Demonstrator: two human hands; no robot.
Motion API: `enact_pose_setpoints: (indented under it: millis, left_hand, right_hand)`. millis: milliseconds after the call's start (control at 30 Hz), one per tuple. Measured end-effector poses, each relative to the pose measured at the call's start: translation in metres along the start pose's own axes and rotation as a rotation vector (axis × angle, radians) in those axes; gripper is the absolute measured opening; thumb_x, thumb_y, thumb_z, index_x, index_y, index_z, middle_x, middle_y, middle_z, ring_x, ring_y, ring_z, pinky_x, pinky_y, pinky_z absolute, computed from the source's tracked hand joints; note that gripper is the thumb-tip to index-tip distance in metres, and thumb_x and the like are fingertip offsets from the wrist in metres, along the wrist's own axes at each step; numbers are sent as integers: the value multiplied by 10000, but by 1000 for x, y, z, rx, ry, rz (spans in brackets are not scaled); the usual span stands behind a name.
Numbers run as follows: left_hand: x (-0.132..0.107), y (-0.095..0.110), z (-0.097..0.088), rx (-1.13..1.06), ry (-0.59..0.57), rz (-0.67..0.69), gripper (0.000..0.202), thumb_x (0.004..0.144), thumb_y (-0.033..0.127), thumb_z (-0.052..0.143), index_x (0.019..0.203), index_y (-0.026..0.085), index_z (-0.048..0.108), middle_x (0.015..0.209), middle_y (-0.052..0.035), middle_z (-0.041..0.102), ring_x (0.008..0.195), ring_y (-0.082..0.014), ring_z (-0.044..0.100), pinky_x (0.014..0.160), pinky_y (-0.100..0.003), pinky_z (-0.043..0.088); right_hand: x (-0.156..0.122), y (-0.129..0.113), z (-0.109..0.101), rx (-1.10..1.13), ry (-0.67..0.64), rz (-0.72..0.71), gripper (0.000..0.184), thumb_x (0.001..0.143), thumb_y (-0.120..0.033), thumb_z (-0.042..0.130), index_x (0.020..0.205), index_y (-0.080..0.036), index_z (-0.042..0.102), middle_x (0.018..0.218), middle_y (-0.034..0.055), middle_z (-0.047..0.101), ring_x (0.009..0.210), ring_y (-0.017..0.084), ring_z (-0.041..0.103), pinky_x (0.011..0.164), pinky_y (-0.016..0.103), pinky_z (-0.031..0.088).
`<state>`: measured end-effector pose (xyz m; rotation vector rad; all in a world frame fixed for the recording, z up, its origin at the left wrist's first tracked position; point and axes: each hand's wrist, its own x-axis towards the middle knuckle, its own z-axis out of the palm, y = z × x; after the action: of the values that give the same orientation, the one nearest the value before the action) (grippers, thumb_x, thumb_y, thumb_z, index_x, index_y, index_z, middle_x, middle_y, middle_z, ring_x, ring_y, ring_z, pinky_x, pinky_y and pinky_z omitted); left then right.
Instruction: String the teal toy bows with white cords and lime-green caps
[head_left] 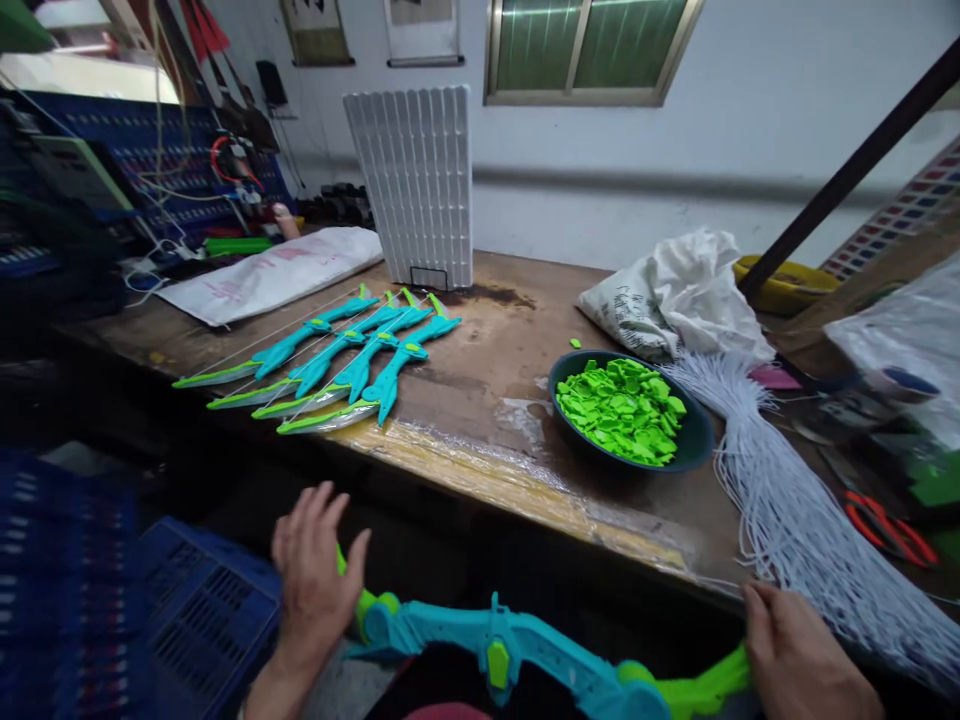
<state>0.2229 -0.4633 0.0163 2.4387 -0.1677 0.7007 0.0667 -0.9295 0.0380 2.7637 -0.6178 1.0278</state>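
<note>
A teal and lime-green toy bow (517,650) lies across my lap below the table edge. My left hand (313,570) rests on its left end with fingers spread upward. At the bow's right green tip, my right hand (799,660) is closed around the limb, next to a bundle of white strings (795,500). Several finished teal bows (330,365) lie side by side on the wooden table (487,350). A dark bowl (694,445) holds small lime-green plastic pieces.
A white ribbed plastic panel (412,185) stands at the table's back. A white sack (675,290) lies behind the bowl. Blue crates (187,610) sit at lower left. Red-handled scissors (889,525) lie at right.
</note>
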Motion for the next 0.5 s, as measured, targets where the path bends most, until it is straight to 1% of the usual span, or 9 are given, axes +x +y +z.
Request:
enact_pose_setpoints:
  millis: [33,100,133,200,233,267,333,400,500]
  left_hand:
    - [4,-11,0,-19,71,-158,512,913,345,611,1368,128,523,1618,-239,361,1573,-346,176,1270,-599,74]
    - [7,-32,2,-213,100,-555,613,827,316,690,1365,97,491,1671,-258,225,1591,-342,73,1275,-580,36]
    - [6,-41,4,-348,83,-738,619,780,282,720,1328,98,501,1656,-272,250,1585,-356,111,1271,-591,83]
    - [1,-54,10,-594,23,-986,504,702,212,750,1160,115,563,1475,-298,506,1453,-412,418,1175,-633,331]
    - [-2,-58,13,-681,-6,-1045,418,683,198,754,1056,123,583,1293,-280,638,1265,-414,603,1050,-625,473]
    - [-5,-60,15,-746,-21,-1074,346,678,206,759,970,129,590,1095,-232,711,1023,-370,713,898,-571,570]
    - [-9,-60,18,-868,10,-1114,297,686,260,770,894,136,599,828,-107,709,658,-220,686,658,-388,597]
    - [-8,-56,15,-943,95,-1117,350,727,398,759,920,141,621,716,-22,652,538,-139,591,548,-270,521]
    - [1,-42,5,-1045,181,-1067,503,777,632,668,939,157,631,631,32,577,513,-119,528,504,-236,452]
  right_hand:
    - [-1,0,0,-9,13,-3,395,1014,-452,337,829,-219,598,758,75,684,554,216,625,461,333,425]
    - [0,-3,0,-45,50,-15,418,1030,-452,315,830,-212,593,769,74,679,549,214,626,427,331,404]
    - [0,-4,1,-58,67,-25,426,1038,-448,304,837,-209,594,775,72,676,548,212,625,416,329,397]
    - [1,-6,3,-64,75,-38,416,1046,-437,308,842,-210,590,773,63,666,554,208,625,421,323,404]
    - [1,-6,4,-63,76,-37,404,1047,-433,318,838,-213,585,768,58,660,558,205,624,427,319,407]
    - [2,-5,5,-60,74,-34,391,1047,-425,328,828,-216,576,765,55,653,563,204,622,436,319,410]
    - [3,-2,7,-52,65,-54,375,1046,-400,331,795,-224,547,734,56,630,573,214,610,480,334,430]
    - [7,-2,8,-61,72,-126,374,1043,-369,309,760,-235,515,686,66,603,623,253,613,574,380,466]
    - [16,-14,4,-22,113,-214,361,1039,-351,318,744,-247,496,672,79,597,697,291,616,685,433,477]
